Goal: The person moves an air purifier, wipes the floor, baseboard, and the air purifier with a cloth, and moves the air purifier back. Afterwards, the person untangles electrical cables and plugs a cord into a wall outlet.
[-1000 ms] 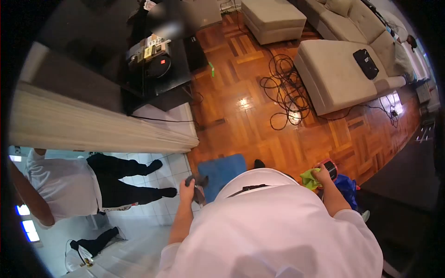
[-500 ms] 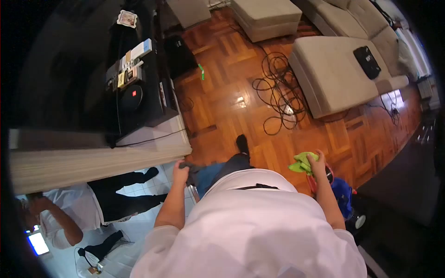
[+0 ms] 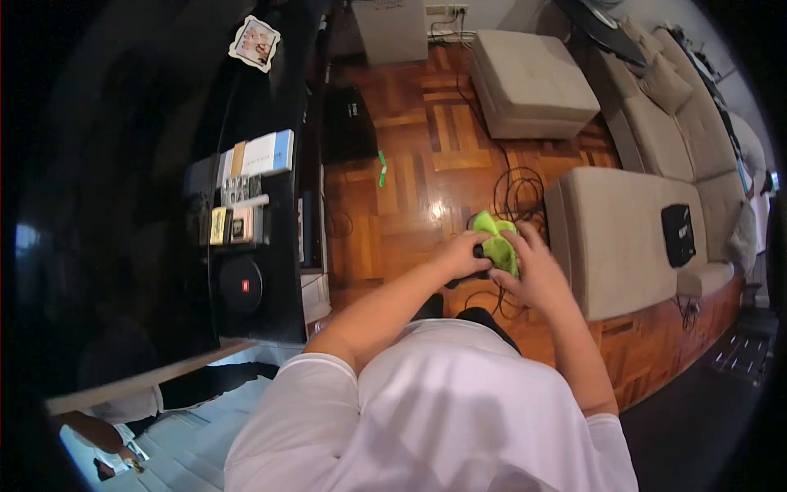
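A bright green cloth (image 3: 497,248), crumpled and folded, is between my two hands in front of my body. My right hand (image 3: 537,266) grips its right side, thumb below and fingers above. From the left, my left hand (image 3: 461,254) meets the green cloth with fingers curled. A dark cloth (image 3: 466,280) shows under and beside the left fingers, mostly hidden by that hand. How the two cloths overlap is hard to make out.
Black cables (image 3: 518,190) lie coiled on the wood floor beyond my hands. A beige ottoman (image 3: 533,82) and a beige sofa (image 3: 635,246) stand to the right. On the left, a black cabinet (image 3: 283,307) bears a round speaker (image 3: 240,284) and small boxes. Another person (image 3: 123,406) is at lower left.
My hands, wide apart before, have come together in front of me, bringing the green cloth to the left hand. My view has moved forward into the room.
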`<state>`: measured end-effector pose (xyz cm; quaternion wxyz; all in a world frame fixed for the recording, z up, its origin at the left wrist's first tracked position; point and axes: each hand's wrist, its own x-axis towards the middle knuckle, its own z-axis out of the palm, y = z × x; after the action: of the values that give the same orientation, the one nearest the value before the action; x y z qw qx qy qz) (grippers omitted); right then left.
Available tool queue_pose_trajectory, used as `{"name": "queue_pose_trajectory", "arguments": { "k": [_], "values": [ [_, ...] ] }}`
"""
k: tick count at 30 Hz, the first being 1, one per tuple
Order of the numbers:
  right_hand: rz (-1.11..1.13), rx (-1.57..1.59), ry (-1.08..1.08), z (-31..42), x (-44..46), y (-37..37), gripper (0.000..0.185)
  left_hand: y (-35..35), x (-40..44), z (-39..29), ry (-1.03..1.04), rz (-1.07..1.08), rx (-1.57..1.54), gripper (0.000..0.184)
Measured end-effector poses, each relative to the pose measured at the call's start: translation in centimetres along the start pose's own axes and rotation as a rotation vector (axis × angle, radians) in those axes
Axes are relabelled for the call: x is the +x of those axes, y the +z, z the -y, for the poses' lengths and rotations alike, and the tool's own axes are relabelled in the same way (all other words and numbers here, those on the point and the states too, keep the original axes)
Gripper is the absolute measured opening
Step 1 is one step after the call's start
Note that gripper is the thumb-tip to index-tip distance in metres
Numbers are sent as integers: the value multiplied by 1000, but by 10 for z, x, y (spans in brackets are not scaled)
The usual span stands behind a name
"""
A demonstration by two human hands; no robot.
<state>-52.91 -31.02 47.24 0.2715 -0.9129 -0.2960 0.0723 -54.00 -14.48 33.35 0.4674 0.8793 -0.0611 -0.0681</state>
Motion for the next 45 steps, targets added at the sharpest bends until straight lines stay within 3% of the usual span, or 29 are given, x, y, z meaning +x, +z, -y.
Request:
{"name": "queue_pose_trajectory", "arguments": {
  "k": [2, 4, 5, 6, 8, 11, 14, 15, 16, 18, 19, 21, 22, 24, 25, 28, 29, 30, 32, 33, 34, 37, 40, 42, 43, 45],
  "values": [
    [-141, 67, -101, 14, 33, -54, 40, -16, 40, 21, -73, -22, 54, 57],
    [-309, 298, -286, 41, 51, -116, 36, -25, 71, 58, -339, -55, -338, 54],
    [-453, 408, -216, 62, 43, -135, 31, -54, 74, 38, -403, -163, -198, 50],
    [-491, 442, -306, 68, 44, -151, 30, -71, 82, 36, -412, -162, -196, 50],
    [-418, 451, -585, 61, 69, -170, 28, -92, 97, 40, -662, -222, -624, 43],
    [-248, 474, -781, 40, 137, -178, 25, -114, 117, 63, -652, -349, -707, 43],
    [-112, 494, -864, 23, 214, -174, 23, -125, 138, 87, -698, -435, -778, 41],
    [-68, 489, -859, 17, 242, -168, 22, -140, 146, 67, -771, -424, -697, 40],
    [-17, 458, -819, 10, 271, -156, 22, -141, 155, 74, -785, -453, -711, 40],
    [133, 313, -664, -12, 328, -112, 21, -140, 174, 92, -651, -295, -915, 40],
    [228, 211, -550, -26, 353, -84, 41, -146, 188, 92, -650, -307, -923, 40],
    [364, 2, -550, -65, 391, -25, 65, -166, 217, 88, -530, -232, -973, 42],
    [372, -3, -549, -75, 405, -6, 65, -172, 231, 95, -530, -232, -982, 42],
    [570, 276, -231, -90, 438, 24, 61, -189, 261, 117, -386, -161, -876, 44],
    [584, 271, -230, -109, 460, 44, 61, -198, 275, 132, -396, -119, -867, 48],
    [522, 334, -165, -178, 520, 70, 58, -183, 306, 221, -534, -271, -822, 50],
    [470, 263, -106, -199, 541, 71, 57, -190, 310, 240, -481, -340, -613, 48],
    [431, 352, -2, -233, 566, 75, 56, -191, 313, 270, -640, -260, -655, 38],
    [307, 219, 163, -278, 616, 51, 53, -200, 312, 316, -720, -231, -499, 29],
    [183, 249, 128, -294, 636, 36, 52, -200, 312, 345, -809, -152, -352, 26],
    [116, 285, 239, -335, 654, 27, 54, -196, 310, 372, -887, -69, -205, 23],
    [-137, 295, 297, -426, 693, 12, 49, -189, 304, 441, -988, 31, -2, 32],
    [-146, 318, 383, -512, 706, 36, 48, -146, 296, 519, -1111, 58, 167, 41],
    [-2, 188, 339, -540, 705, 71, 53, -104, 289, 571, -1067, -116, 438, 49],
    [61, 106, 444, -569, 706, 89, 56, -84, 289, 601, -1078, -119, 434, 49],
    [-52, -263, 236, -596, 702, 133, 62, -69, 294, 643, -1241, -57, 230, 48]
  ]
}}
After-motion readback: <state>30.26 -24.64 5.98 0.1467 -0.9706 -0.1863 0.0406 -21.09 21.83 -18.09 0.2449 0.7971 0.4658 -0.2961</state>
